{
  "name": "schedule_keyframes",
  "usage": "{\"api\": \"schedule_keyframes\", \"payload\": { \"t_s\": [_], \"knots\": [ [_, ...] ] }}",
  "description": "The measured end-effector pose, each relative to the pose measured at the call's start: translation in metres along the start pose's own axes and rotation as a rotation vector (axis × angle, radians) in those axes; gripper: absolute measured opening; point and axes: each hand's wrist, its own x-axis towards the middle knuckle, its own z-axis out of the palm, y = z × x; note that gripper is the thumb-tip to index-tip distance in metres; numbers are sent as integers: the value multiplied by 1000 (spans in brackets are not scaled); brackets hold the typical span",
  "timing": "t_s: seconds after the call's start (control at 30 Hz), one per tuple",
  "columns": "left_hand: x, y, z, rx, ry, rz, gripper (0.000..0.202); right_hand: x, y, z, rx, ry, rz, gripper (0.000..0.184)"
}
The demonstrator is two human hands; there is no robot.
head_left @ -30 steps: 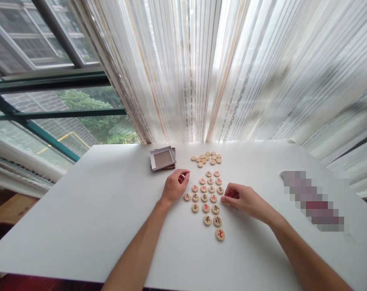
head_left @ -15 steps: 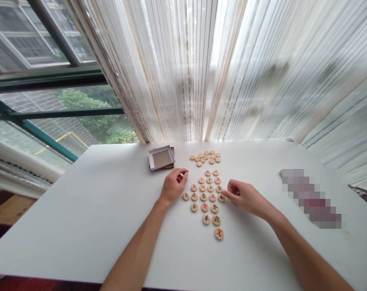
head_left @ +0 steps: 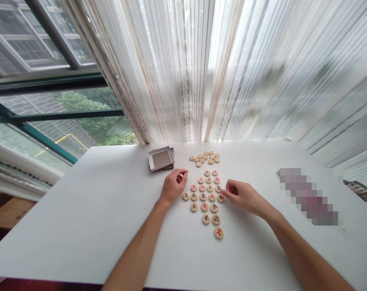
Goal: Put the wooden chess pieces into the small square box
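Right hand [head_left: 245, 198] shifted | xiangqi piece [head_left: 220, 198] just beside fingertips [head_left: 223, 192]

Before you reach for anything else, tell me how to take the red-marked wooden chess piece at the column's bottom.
Pinch the red-marked piece by its rim, coming from the near side: it lies flat on the white table, with other pieces only beyond it.

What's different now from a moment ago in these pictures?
The right hand has drawn back slightly to the right, uncovering a wooden Chinese chess piece at the end of its row, beside the fingertips. The left hand stayed near the cardboard box lid, and the other chess pieces stayed put.
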Motion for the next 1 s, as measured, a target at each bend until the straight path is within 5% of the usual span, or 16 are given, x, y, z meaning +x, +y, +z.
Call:
{"api": "schedule_keyframes", "payload": {
  "t_s": [0.47, 0.77, 1.0],
  "knots": [
    [3, 10, 1, -15, -22, 34, 19, 26, 23, 5, 166, 501, -63, 36],
    [53, 8, 9, 243, -202, 145, 39, 34, 30, 8, 243, 518, -31, 39],
    [90, -4, 26, 423, -305, 137, 29, 34, 29, 7, 262, 506, -38, 39]
  ]
}}
